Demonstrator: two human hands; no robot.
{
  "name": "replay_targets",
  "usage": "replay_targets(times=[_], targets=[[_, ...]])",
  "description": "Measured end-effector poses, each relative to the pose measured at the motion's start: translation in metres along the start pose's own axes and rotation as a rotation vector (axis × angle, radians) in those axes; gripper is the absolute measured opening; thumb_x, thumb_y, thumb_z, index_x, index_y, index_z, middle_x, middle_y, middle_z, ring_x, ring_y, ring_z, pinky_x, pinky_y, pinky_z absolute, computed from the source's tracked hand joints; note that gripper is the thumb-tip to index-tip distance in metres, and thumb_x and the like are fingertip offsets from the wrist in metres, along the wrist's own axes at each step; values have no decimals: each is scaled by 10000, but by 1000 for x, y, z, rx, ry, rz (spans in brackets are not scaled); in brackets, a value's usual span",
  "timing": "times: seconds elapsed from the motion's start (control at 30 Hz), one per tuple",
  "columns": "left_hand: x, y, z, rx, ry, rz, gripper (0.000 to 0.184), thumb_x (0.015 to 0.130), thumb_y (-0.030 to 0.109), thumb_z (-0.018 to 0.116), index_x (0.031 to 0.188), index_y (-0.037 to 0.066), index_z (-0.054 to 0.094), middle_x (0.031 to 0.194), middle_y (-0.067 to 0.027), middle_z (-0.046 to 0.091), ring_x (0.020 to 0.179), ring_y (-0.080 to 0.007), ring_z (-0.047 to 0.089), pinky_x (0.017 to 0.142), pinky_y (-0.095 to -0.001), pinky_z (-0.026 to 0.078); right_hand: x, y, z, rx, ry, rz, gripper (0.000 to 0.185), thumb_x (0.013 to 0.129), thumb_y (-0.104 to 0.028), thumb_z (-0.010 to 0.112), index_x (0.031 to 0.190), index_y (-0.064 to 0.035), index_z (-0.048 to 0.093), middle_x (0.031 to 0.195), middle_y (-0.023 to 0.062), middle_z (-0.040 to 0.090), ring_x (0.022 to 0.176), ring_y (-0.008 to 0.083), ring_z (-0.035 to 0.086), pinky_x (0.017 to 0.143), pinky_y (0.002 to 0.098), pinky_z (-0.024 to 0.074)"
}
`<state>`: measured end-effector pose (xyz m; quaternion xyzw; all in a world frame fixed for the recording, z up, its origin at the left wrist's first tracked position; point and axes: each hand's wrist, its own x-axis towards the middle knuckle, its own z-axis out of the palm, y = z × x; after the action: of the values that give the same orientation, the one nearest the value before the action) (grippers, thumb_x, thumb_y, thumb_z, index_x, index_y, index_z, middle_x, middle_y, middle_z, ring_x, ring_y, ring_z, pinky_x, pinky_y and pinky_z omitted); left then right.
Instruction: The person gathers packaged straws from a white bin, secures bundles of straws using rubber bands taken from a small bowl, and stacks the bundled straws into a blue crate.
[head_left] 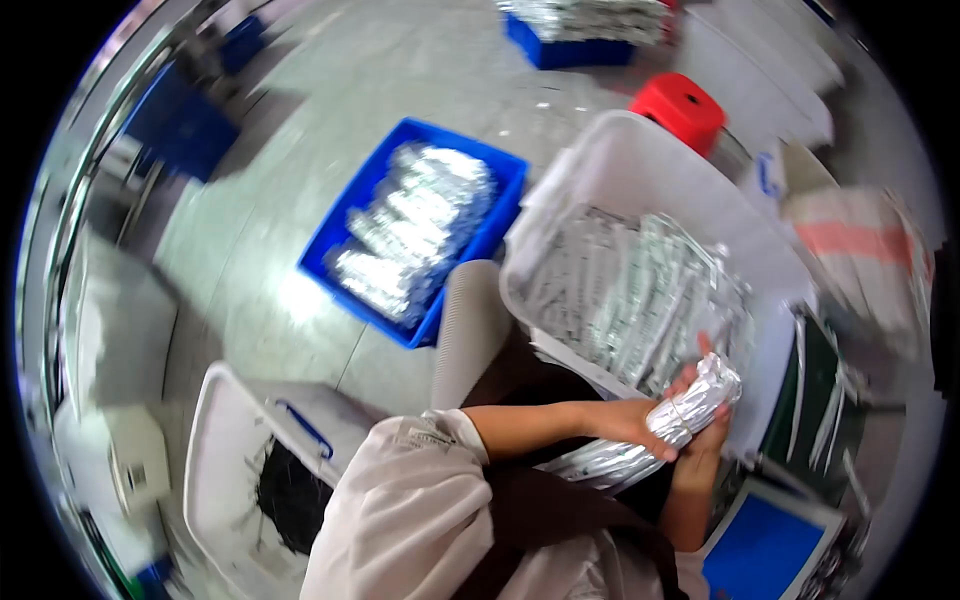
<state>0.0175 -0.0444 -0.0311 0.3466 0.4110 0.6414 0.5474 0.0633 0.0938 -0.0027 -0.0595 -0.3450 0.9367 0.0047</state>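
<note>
A long bundle of shiny silver-wrapped pieces (690, 405) is held across the lap, its upper end over the near rim of a large white bin (780, 230). My left hand (630, 422) has its fingers wrapped round the bundle from the left. From the lower right, my right hand (708, 438) grips the same bundle near its upper end. Many slim, clear-and-silver packets (630, 290) lie inside the white bin just beyond the hands.
A blue crate (320, 235) of silver bundles stands on the floor beside the white bin. Behind the bin is a red stool (682, 112). A white bin with black contents (205, 450) is at lower left; a blue panel (765, 545) is at lower right.
</note>
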Motion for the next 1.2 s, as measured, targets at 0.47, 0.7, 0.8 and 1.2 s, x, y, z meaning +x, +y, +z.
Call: replay_targets(times=[0.47, 0.7, 0.8, 1.2], targets=[[-156, 72, -76, 509, 1192, 133, 712, 546, 239, 730, 1142, 13, 412, 884, -169, 585, 811, -254, 592, 734, -337, 465, 52, 30, 62, -533, -17, 84, 451, 795, -152, 577, 1179, 4, 399, 1069, 125, 528, 967, 204, 515, 767, 305, 421], [-206, 95, -217, 1090, 1409, -519, 813, 555, 273, 755, 1215, 1, 366, 973, -223, 560, 890, -324, 561, 770, -381, 450, 32, 33, -6, -814, 321, 37, 239, 800, -94, 574, 1012, 6, 528, 924, 80, 592, 836, 144, 561, 692, 238, 427], [-184, 87, -243, 1594, 1269, -225, 736, 598, 226, 747, 1211, 38, 385, 1077, -215, 503, 989, -339, 497, 842, -386, 403, 26, 14, -57, -1463, 615, -195, 278, 749, -124, 628, 973, 15, 540, 891, 111, 573, 821, 187, 556, 712, 278, 430], [-54, -25, -121, 1473, 896, 18, 450, 668, 114, 658, 1062, 4, 470, 1009, -174, 524, 957, -341, 496, 847, -410, 369, -10, -44, -189, -1761, 1109, 203, 233, 728, -101, 549, 914, 39, 562, 839, 242, 582, 830, 381, 559, 746, 423, 453]])
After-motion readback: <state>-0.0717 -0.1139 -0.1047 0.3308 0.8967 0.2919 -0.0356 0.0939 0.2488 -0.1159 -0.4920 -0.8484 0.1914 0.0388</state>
